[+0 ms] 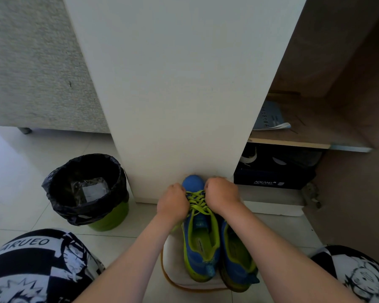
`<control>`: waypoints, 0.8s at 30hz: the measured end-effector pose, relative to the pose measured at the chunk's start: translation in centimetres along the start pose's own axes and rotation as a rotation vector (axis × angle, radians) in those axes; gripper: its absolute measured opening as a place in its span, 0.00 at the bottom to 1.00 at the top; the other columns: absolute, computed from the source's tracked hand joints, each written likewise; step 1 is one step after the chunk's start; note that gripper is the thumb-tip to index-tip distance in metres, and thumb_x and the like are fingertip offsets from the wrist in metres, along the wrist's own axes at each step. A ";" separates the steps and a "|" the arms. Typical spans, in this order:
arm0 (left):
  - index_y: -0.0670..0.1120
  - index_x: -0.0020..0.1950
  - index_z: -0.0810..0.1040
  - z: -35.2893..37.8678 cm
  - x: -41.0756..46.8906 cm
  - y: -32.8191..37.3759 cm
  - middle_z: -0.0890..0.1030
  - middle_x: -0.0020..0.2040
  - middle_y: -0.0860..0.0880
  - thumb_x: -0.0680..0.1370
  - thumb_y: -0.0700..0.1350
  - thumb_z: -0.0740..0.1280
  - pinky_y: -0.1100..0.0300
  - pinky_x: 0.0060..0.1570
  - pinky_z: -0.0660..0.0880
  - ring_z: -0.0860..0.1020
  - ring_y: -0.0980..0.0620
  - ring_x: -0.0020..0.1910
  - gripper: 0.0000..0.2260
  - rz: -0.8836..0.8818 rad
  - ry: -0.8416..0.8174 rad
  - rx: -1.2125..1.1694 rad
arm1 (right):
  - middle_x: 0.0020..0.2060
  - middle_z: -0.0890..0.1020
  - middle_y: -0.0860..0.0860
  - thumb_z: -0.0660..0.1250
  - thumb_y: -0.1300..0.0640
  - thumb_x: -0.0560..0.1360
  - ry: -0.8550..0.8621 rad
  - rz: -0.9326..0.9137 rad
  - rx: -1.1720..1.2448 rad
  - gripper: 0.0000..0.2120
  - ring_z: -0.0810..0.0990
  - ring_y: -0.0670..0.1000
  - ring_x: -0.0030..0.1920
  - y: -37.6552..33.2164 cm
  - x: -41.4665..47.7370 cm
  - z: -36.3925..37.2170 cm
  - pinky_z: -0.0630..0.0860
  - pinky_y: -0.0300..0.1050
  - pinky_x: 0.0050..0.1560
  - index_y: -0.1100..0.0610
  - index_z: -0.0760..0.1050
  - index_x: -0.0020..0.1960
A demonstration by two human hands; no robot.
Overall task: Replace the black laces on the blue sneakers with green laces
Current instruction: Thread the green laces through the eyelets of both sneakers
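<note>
Threading of green lace through blue sneaker under way.
It is gripped in curled left hand and right hand; slack to be drawn evenly next.

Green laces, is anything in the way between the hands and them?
No, nothing visible. The left hand and right hand both grip the green laces on the blue sneaker, fingers curled at either side.

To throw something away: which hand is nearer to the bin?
Left. The left hand holds the green lace on the bin side of the shoe; the right hand is across it.
</note>
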State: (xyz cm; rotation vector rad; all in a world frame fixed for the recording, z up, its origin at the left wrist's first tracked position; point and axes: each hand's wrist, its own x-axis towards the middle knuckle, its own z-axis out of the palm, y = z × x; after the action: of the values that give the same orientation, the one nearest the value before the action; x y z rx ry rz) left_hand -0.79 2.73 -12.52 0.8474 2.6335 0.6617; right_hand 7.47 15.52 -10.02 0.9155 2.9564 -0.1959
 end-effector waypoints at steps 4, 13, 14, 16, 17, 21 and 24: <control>0.49 0.51 0.76 -0.6 0.2 -1.0 0.79 0.51 0.48 0.81 0.47 0.61 0.53 0.47 0.75 0.78 0.46 0.49 0.05 0.090 0.030 -0.079 | 0.53 0.83 0.51 0.62 0.58 0.77 0.002 -0.060 0.058 0.11 0.81 0.56 0.52 0.5 0.2 -0.4 0.73 0.46 0.46 0.51 0.82 0.52; 0.50 0.47 0.77 -0.6 0.3 -0.9 0.81 0.44 0.50 0.81 0.48 0.62 0.54 0.43 0.76 0.79 0.47 0.44 0.05 -0.004 0.066 -0.140 | 0.48 0.84 0.47 0.64 0.52 0.78 0.018 0.010 0.116 0.08 0.81 0.54 0.53 0.7 0.0 0.0 0.71 0.61 0.66 0.47 0.82 0.47; 0.50 0.48 0.77 -0.6 0.2 -1.0 0.82 0.46 0.51 0.80 0.48 0.63 0.55 0.43 0.76 0.79 0.48 0.44 0.05 0.016 0.080 -0.140 | 0.50 0.83 0.47 0.64 0.52 0.78 0.026 -0.017 0.114 0.07 0.81 0.54 0.53 0.5 -0.2 -0.3 0.71 0.60 0.65 0.47 0.81 0.49; 0.52 0.50 0.76 -1.0 0.0 -1.2 0.81 0.48 0.54 0.80 0.49 0.64 0.56 0.42 0.75 0.79 0.49 0.45 0.03 0.103 0.100 -0.134 | 0.55 0.81 0.48 0.65 0.52 0.78 0.034 -0.106 0.154 0.07 0.80 0.54 0.55 0.6 -0.4 -0.9 0.74 0.52 0.59 0.48 0.78 0.56; 0.53 0.51 0.76 -1.2 -0.1 -1.5 0.80 0.49 0.55 0.80 0.50 0.65 0.57 0.42 0.75 0.79 0.51 0.45 0.03 0.152 0.093 -0.125 | 0.57 0.79 0.48 0.65 0.52 0.78 0.024 -0.149 0.173 0.09 0.79 0.54 0.56 0.8 -0.5 -1.3 0.74 0.48 0.55 0.48 0.77 0.57; 0.57 0.51 0.82 -1.9 -0.7 -2.2 0.79 0.49 0.57 0.78 0.51 0.68 0.57 0.44 0.76 0.79 0.55 0.44 0.05 0.280 0.041 -0.097 | 0.56 0.81 0.45 0.65 0.55 0.77 -0.054 -0.310 0.104 0.11 0.79 0.51 0.56 1.4 -0.8 -2.5 0.73 0.44 0.51 0.45 0.82 0.56; 0.55 0.51 0.85 -2.1 -0.9 -2.2 0.80 0.50 0.57 0.77 0.51 0.69 0.61 0.41 0.72 0.79 0.56 0.44 0.06 0.324 0.069 -0.064 | 0.55 0.82 0.44 0.65 0.52 0.79 -0.060 -0.355 0.073 0.12 0.79 0.50 0.56 1.5 -0.9 -2.8 0.73 0.44 0.51 0.43 0.82 0.58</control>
State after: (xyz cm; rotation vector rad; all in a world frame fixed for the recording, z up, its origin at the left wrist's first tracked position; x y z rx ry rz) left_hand -2.01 -0.10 -11.80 1.2676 2.5406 0.8639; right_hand 9.06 16.63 -7.34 0.3725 3.0471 -0.3375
